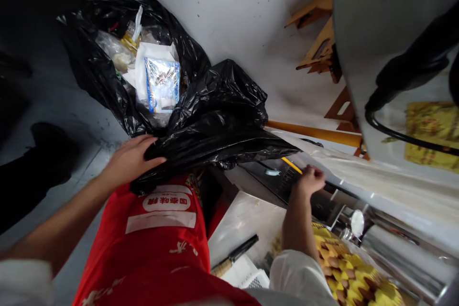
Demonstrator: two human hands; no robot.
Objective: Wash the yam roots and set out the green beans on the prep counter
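Observation:
A black garbage bag (pixel 222 119) lies with its mouth spread toward the upper left. My left hand (pixel 134 160) grips its near edge, with thumb and fingers on either side of the plastic. Inside the bag are a blue-and-white box wrapped in clear film (pixel 163 81) and crumpled plastic waste (pixel 111 48). My right hand (pixel 311 179) is closed, just beyond the bag's right-hand tip. A thin yellow stick (pixel 292 165) runs up to its fingers; whether the hand holds it is hidden.
A red apron with white print (pixel 161 244) covers my front. At lower right are a metal surface (pixel 251 215), a black-handled tool (pixel 244 248), yellow-and-brown paper cups (pixel 344 267) and a steel cylinder (pixel 401 258). Wooden pieces (pixel 319 43) and an orange pole (pixel 315 134) stand right.

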